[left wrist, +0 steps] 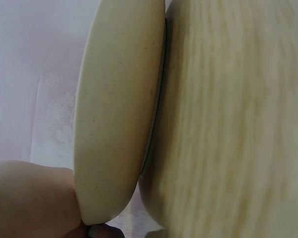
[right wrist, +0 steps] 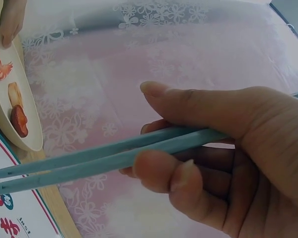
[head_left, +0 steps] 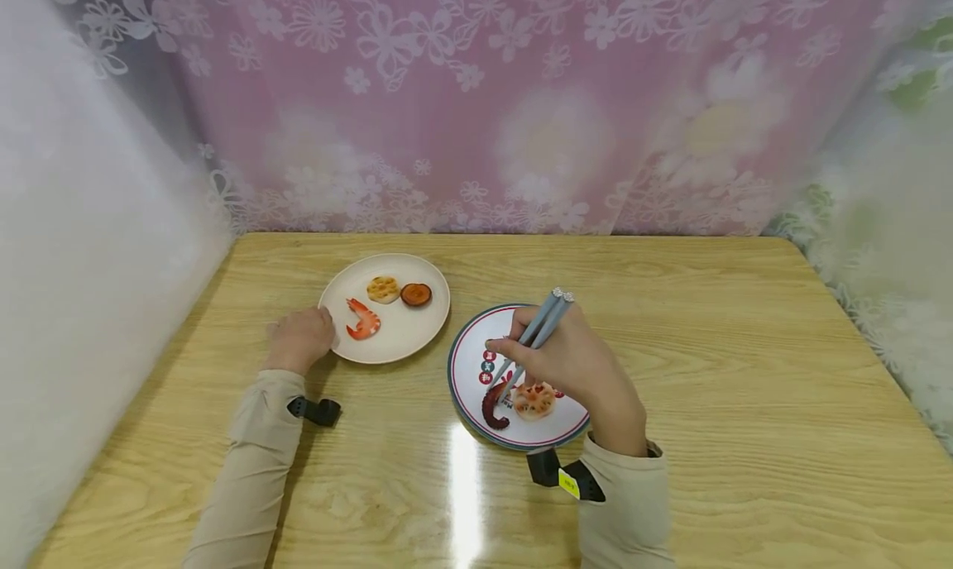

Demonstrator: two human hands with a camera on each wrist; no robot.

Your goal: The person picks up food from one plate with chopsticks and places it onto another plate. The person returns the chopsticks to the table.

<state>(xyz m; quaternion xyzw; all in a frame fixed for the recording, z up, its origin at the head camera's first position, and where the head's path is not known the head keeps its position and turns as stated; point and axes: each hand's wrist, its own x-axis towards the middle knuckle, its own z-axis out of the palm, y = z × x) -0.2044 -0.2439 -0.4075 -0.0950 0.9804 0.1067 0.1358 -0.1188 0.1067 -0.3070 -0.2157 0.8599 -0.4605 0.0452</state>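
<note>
My left hand [head_left: 301, 337] grips the left rim of a cream plate [head_left: 405, 336]; in the left wrist view, the thumb lies against the plate's edge [left wrist: 114, 109] and fingertips show beneath. On this plate lie a shrimp [head_left: 365, 321], a browned yellowish slice [head_left: 383, 289] and a mushroom-like brown round piece [head_left: 416, 294]. My right hand [head_left: 577, 362] holds a pair of blue-grey chopsticks [right wrist: 104, 156] over a white printed plate [head_left: 465, 370]. Their tips point down at a dark red octopus tentacle [head_left: 491, 408]; whether they touch it I cannot tell. Beside it lies a lotus root slice [head_left: 534, 401].
Both plates stand close together on a wood-grain table [head_left: 744, 370], the cream one farther back and to the left. A pink floral curtain [head_left: 476, 122] hangs behind the table's far edge. Black wrist cameras sit on both sleeves.
</note>
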